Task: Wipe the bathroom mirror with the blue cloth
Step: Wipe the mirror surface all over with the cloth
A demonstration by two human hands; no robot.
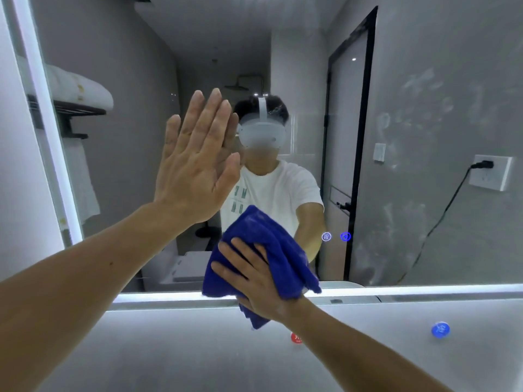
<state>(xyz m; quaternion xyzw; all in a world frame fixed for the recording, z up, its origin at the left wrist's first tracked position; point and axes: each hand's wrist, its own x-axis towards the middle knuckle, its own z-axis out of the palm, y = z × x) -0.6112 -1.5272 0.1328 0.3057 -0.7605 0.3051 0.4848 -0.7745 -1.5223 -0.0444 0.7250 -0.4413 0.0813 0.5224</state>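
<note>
The bathroom mirror (424, 80) fills most of the view, with lit strips along its left and bottom edges. My left hand (195, 162) lies flat against the glass left of centre, fingers straight and pointing up. My right hand (254, 278) presses the bunched blue cloth (271, 250) against the lower middle of the mirror, fingers spread over it. The cloth hangs down over the mirror's bottom lit strip. Smudges and streaks show on the right part of the glass.
Two small lit touch icons (336, 236) sit on the glass right of the cloth. Below the mirror a pale wall (169, 349) carries a red round sticker (296, 338) and a blue round sticker (440, 330). The reflection shows a person, a black-framed door, a socket and a towel rack.
</note>
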